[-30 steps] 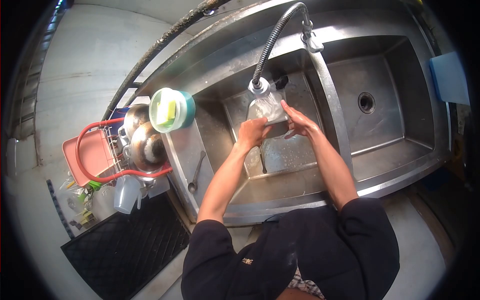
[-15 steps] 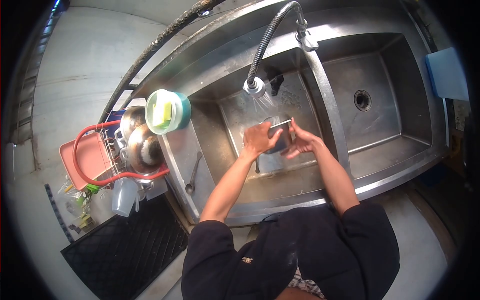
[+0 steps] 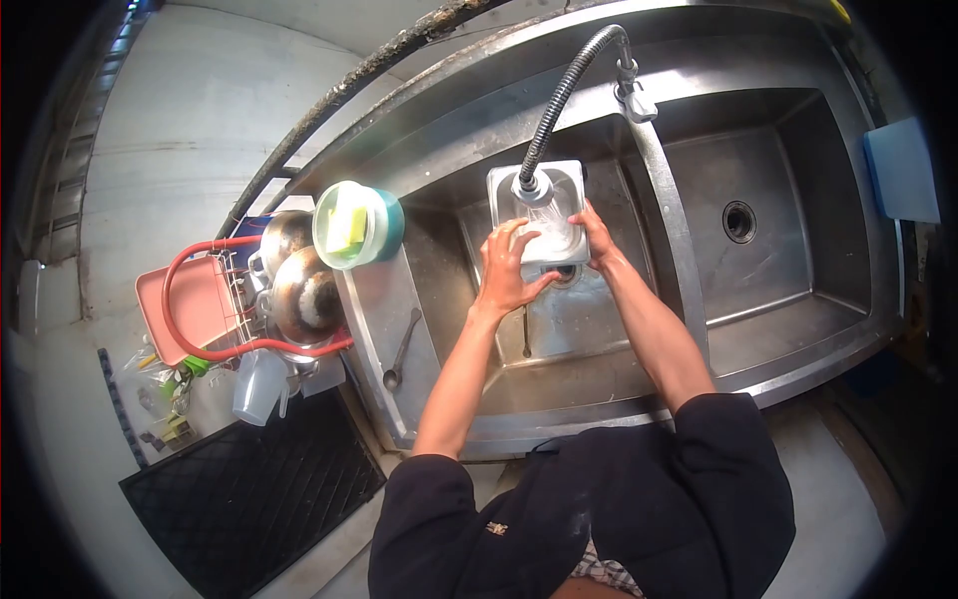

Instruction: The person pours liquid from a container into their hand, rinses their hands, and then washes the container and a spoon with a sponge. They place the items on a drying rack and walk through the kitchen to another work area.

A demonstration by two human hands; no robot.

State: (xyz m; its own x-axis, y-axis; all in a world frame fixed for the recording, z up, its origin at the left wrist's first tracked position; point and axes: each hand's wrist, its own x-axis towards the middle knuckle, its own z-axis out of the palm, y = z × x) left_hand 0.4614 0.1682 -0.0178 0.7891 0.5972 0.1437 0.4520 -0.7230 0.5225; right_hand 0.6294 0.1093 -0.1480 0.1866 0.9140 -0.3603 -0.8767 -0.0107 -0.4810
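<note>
A rectangular metal food pan [image 3: 504, 203] is held over the left sink basin [image 3: 599, 329], its open side turned up. My left hand [image 3: 509, 268] grips the near left side, fingers over the rim and thumb along the front. On the right edge, my right hand [image 3: 597, 240] is closed around the rim. Water from the spray head [image 3: 532, 188] runs into the pan. A thin utensil handle [image 3: 527, 334] shows below it in the basin; the rest of that utensil is hidden.
On the left ledge stand a tub [image 3: 389, 228] with a yellow-green sponge [image 3: 345, 231] and a spoon [image 3: 404, 349]. Beyond are metal pots [image 3: 306, 293], a pink tray [image 3: 180, 304] and a clear jug [image 3: 257, 387]. A right basin has a drain [image 3: 738, 222]; a blue container [image 3: 901, 170] sits beyond.
The pan has turned from edge-on to opening upward and moved under the spray. My right hand, apart and blurred before, now grips its right edge. The view has shifted slightly.
</note>
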